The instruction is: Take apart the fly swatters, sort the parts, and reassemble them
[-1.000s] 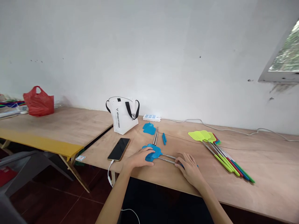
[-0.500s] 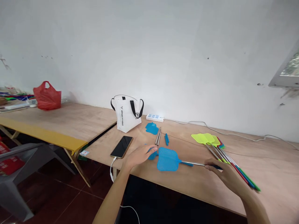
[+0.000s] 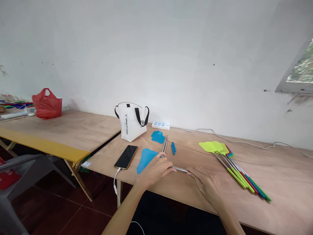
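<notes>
A blue fly swatter lies low over the table's front edge, its mesh head (image 3: 145, 160) to the left of my left hand and its metal rod (image 3: 180, 169) running between both hands. My left hand (image 3: 156, 169) is closed round the swatter near the head end. The other end is in my right hand (image 3: 205, 182), whose fingers cover the handle. Just beyond my left hand are several metal rods (image 3: 165, 145), two short blue handles (image 3: 173, 148) and blue swatter heads (image 3: 158, 136). Whatever lies beneath my left hand is hidden.
Finished-looking fly swatters (image 3: 234, 166) in yellow, red, blue and green are fanned out at right. A phone (image 3: 126, 157) on a cable, a white bag (image 3: 133, 124) and a power strip (image 3: 160, 125) stand at left and back. A red plastic bag (image 3: 47, 104) sits on another table.
The blue swatter has moved left, and my right hand with it. My left hand has come right and closed on the swatter. The view has shifted slightly.
</notes>
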The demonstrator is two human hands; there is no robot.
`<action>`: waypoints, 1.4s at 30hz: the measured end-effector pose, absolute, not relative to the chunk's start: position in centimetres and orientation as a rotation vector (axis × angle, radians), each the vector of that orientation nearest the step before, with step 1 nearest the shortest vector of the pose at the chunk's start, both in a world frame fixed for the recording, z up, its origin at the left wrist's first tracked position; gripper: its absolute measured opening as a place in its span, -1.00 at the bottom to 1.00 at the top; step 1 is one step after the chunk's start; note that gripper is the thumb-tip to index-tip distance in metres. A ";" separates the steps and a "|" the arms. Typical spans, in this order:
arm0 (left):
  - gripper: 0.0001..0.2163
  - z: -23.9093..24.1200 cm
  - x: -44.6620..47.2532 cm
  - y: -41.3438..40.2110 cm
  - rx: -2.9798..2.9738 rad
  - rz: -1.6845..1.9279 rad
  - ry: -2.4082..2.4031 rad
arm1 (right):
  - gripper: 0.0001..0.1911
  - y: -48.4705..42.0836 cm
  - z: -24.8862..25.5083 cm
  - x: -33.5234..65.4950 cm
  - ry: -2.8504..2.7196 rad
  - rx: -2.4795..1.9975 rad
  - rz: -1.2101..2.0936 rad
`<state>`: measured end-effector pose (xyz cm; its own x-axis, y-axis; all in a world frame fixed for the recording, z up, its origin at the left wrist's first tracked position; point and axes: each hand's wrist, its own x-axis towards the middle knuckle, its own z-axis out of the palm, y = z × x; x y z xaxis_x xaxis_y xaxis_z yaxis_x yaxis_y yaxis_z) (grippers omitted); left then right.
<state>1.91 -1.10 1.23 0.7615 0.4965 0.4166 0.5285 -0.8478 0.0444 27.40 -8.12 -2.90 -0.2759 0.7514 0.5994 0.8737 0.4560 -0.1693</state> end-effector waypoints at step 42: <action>-0.73 0.6 3.8 -2.0 -2.890 -0.806 -0.738 | -0.56 -9.0 -0.5 27.9 -2.088 -1.378 -0.104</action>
<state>3.78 -2.05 0.62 0.7499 0.4329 0.5002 0.4602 -0.8846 0.0757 27.94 -8.98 -0.51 -0.2574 0.8030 0.5375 0.8523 0.4508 -0.2653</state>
